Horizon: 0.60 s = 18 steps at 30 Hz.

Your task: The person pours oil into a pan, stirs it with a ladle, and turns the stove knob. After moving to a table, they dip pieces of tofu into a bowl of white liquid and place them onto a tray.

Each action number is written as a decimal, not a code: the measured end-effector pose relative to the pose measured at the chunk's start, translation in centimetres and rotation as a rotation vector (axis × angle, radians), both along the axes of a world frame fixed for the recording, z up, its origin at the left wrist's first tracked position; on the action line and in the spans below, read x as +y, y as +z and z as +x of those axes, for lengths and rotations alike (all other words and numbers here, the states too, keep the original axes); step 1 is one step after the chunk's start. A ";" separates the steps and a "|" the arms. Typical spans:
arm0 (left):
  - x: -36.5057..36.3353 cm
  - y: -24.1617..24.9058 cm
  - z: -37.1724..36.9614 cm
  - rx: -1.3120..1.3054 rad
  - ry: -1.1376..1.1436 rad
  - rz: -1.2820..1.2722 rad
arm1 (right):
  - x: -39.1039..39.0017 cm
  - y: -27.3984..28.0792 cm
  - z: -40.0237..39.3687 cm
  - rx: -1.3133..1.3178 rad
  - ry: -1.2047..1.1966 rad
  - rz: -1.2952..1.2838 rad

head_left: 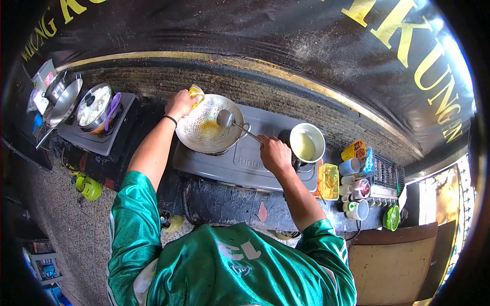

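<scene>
A dimpled metal wok sits on the left side of the grey two-burner stove, with a little yellowish liquid at its bottom. My left hand is at the wok's upper left rim, closed on a small yellow-and-white thing; I cannot tell if it is a cloth or a small container. My right hand grips the handle of a metal wok spatula, whose blade is over the wok's right side. Right of that hand, a light-coloured pot holds pale yellowish liquid.
On the left, another stove carries a lidded pan and a purple spoon. An orange container, a yellow tub and several cups and jars stand at right. A green gas cylinder is on the floor.
</scene>
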<state>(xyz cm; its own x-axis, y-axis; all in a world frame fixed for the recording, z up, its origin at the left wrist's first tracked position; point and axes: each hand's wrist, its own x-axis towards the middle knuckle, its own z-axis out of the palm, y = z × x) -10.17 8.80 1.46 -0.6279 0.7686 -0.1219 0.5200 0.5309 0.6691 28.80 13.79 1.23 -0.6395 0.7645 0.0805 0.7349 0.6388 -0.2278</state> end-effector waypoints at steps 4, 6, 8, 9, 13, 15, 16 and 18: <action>-0.1 -0.2 0.5 -0.143 -0.042 0.028 | -0.5 0.7 0.0 -0.010 -0.039 -0.054; 0.0 0.1 0.7 -0.530 -0.078 0.108 | -0.8 1.2 0.2 -0.012 -0.045 -0.050; 0.4 0.7 1.2 -0.628 -0.062 0.172 | -0.6 1.1 0.4 -0.012 -0.052 -0.047; 0.6 0.7 1.6 -0.730 -0.040 0.231 | -0.5 0.8 0.6 0.007 -0.043 -0.038; 1.8 1.3 2.6 -0.688 0.055 0.368 | -0.2 0.3 0.9 -0.003 -0.022 -0.023; 2.3 1.4 2.6 -0.706 0.062 0.401 | -0.3 0.5 1.0 -0.011 -0.020 -0.028; 2.4 1.2 2.5 -0.638 0.089 0.390 | -0.4 0.6 1.0 -0.016 -0.013 -0.036; 2.3 0.6 2.1 -0.505 0.093 0.368 | -0.4 0.5 1.3 -0.001 -0.006 -0.029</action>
<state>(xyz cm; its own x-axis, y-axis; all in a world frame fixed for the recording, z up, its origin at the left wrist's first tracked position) -8.06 11.10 2.10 -0.6279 0.7619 -0.1589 0.0548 0.2469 0.9675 30.14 13.43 1.70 -0.6348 0.7706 0.0572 0.7391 0.6272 -0.2457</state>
